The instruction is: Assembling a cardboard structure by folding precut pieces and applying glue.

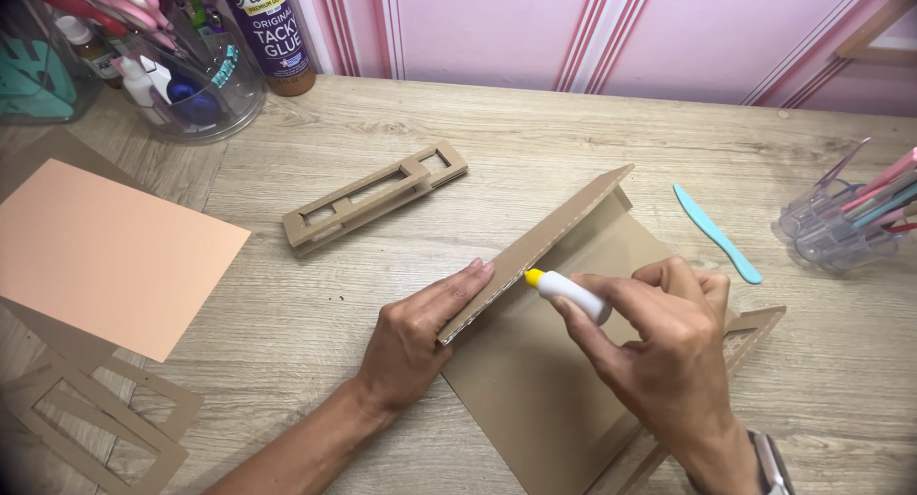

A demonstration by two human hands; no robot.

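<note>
Left grip [420, 328] flat, fingers pressed together against raised flap of brown cardboard piece [535, 361] on table [535, 137]. Right grip [659, 337] pinching small white glue pen [570, 292], yellow tip touching flap edge just beside left fingertips. Beyond left grip, cut-out cardboard strip [374, 197]; beyond right, teal paper tool [716, 233].

Wood desk [535, 141]: kraft card [535, 380], peach sheet [105, 251], teal tool [716, 233].
</note>
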